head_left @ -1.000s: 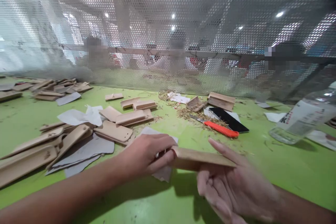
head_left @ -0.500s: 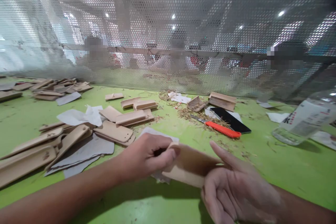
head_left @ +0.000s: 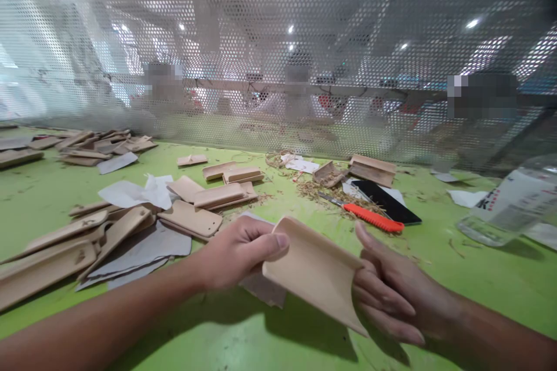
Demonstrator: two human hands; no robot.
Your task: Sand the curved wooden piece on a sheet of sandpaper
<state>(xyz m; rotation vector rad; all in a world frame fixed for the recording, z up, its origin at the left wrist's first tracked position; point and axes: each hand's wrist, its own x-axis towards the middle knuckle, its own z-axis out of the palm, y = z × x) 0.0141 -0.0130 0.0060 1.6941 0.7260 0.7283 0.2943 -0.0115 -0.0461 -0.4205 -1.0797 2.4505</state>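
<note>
A curved, pale tan bamboo piece (head_left: 315,275) is held above the green table, its hollow side facing me. My left hand (head_left: 239,252) is closed on its left end, thumb on the inner face and fingers behind. At its right end my right hand (head_left: 404,290) is open, thumb raised and fingers stretched out; whether they touch the edge I cannot tell. Beneath the held piece lies a sheet of sandpaper or grey paper (head_left: 265,290), partly covered. Beyond my right hand rests an orange-handled utility knife (head_left: 372,217), blade out.
Several bamboo pieces (head_left: 191,217) and grey sheets (head_left: 139,249) lie at left, with another heap (head_left: 104,145) farther back. Fibre shavings (head_left: 313,190) surround a black phone (head_left: 387,203). A clear bottle (head_left: 505,208) stands at right. A perforated metal screen (head_left: 261,69) closes the back; people sit behind it.
The bamboo piece has turned so its hollow face shows more toward me. My right hand has rolled over, from palm up to fingers stretched beside the end. My left hand keeps its hold.
</note>
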